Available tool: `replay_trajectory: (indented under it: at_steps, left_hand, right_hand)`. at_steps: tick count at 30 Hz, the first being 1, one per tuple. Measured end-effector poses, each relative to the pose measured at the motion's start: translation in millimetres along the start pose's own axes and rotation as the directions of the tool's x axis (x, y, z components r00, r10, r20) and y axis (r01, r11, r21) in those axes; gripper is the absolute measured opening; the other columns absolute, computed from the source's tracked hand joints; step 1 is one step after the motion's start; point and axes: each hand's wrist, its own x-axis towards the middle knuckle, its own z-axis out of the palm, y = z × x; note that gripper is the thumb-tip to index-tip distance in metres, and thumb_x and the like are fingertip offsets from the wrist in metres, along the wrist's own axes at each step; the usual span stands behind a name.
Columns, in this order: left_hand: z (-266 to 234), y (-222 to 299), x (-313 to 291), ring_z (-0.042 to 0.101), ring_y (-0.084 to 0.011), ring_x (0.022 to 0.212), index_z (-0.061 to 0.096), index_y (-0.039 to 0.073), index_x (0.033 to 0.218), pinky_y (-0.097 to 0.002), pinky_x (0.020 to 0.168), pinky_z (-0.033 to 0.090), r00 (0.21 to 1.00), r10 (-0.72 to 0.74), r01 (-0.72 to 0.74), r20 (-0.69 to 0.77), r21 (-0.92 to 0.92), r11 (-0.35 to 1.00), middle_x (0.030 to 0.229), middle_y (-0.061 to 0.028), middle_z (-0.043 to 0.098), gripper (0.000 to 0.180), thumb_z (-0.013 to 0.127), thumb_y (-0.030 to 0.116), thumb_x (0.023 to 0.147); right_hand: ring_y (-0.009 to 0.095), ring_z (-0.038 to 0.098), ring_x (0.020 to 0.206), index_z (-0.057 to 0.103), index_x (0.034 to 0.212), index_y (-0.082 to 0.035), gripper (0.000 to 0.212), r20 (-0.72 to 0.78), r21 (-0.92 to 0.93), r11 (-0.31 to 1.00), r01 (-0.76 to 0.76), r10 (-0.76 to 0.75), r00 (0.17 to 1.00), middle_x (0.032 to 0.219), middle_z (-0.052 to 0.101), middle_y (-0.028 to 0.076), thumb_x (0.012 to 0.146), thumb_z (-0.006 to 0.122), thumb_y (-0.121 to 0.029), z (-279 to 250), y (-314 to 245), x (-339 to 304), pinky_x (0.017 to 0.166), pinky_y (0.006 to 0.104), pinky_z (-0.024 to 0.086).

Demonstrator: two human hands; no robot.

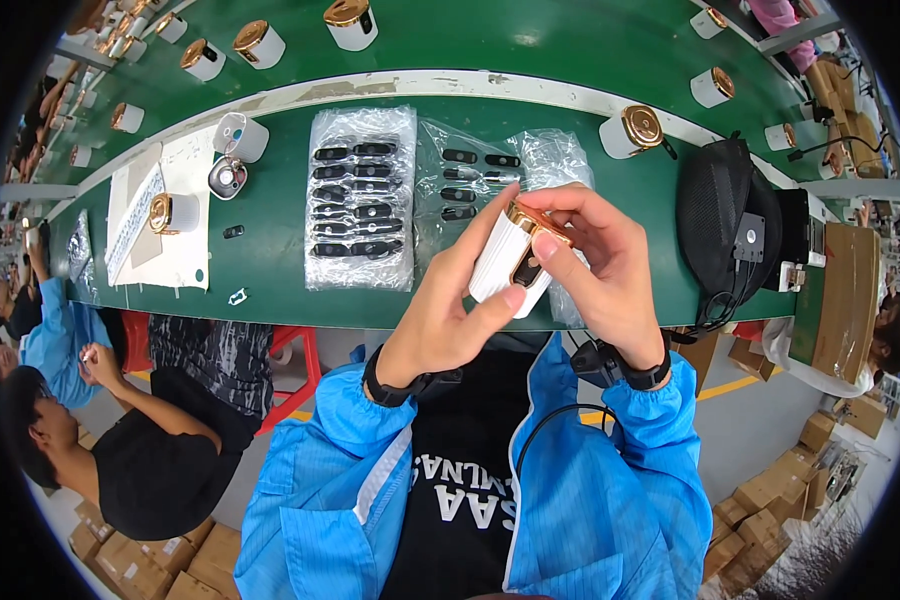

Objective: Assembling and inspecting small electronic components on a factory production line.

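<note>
Both hands hold a white ribbed canister-like device [497,255] with a gold top, tilted above the table's front edge. My left hand [442,312] wraps its left side, thumb low near the black oval panel on the device. From the right, my right hand [610,262] grips the gold end, with its thumb beside that panel and its fingers over the top. Behind my hands lies a clear plastic sheet with several black oval panels [459,156]. To its left, a bubble-wrap tray [358,275] carries rows of similar black panels.
A white-and-gold device [630,132] stands back right, near a black case [722,225] with cables. At left, another device [174,213] sits on paper sheets [185,265] beside a white canister [240,138]. More devices stand on the green conveyor [530,40]. A person in black [160,460] sits at left.
</note>
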Motion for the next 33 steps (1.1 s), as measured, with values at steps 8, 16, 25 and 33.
replay_trajectory:
  at_steps: [8, 16, 25, 33]
  left_hand:
    - [7.3, 6.7, -5.9, 0.056, -0.0317, 0.142, 0.026, -0.009, 0.166, -0.0405, 0.118, 0.04, 0.978, 0.207, -0.196, -0.035, 0.193, 0.961, 0.153, -0.0263, 0.054, 0.098, 0.069, 0.045, 0.095]
    - [3.5, 6.5, -5.6, 0.056, -0.0372, 0.142, 0.025, -0.009, 0.166, -0.0407, 0.117, 0.042, 0.951, 0.31, -0.304, 0.011, 0.221, 0.927, 0.154, -0.0304, 0.053, 0.095, 0.073, 0.027, 0.092]
    - [2.8, 5.7, -5.3, 0.06, -0.0356, 0.138, 0.028, -0.008, 0.165, -0.0398, 0.115, 0.044, 0.957, 0.289, -0.28, -0.008, 0.225, 0.933, 0.151, -0.029, 0.056, 0.094, 0.075, 0.025, 0.091]
    - [-3.2, 0.2, -2.9, 0.061, -0.0324, 0.136, 0.03, -0.004, 0.166, -0.0389, 0.114, 0.045, 0.979, 0.204, -0.196, -0.006, 0.254, 0.947, 0.149, -0.0255, 0.058, 0.084, 0.072, 0.021, 0.097]
  right_hand:
    - [0.019, 0.067, 0.114, 0.067, 0.131, 0.003, 0.037, 0.075, 0.053, 0.993, 0.103, -0.107, 0.991, 0.123, 0.066, 0.011, 0.096, 0.075, -0.007, 0.0, -8.3, -5.3, 0.101, 0.0352, 0.054]
    - [0.022, 0.065, 0.118, 0.064, 0.132, 0.007, 0.044, 0.094, 0.03, 0.991, 0.13, -0.133, 0.987, 0.125, 0.065, 0.014, 0.096, 0.074, -0.018, 1.0, -14.5, -5.9, 0.106, 0.0366, 0.05]
    - [0.021, 0.066, 0.117, 0.067, 0.132, 0.002, 0.04, 0.089, 0.014, 0.99, 0.138, -0.139, 0.986, 0.125, 0.065, 0.012, 0.094, 0.076, -0.008, 1.1, -9.6, -4.5, 0.102, 0.0365, 0.054]
    - [0.02, 0.063, 0.119, 0.065, 0.133, 0.003, 0.038, 0.075, -0.032, 0.995, 0.097, -0.095, 0.993, 0.125, 0.064, 0.011, 0.098, 0.072, -0.01, 1.7, 0.8, -4.6, 0.102, 0.0357, 0.053]
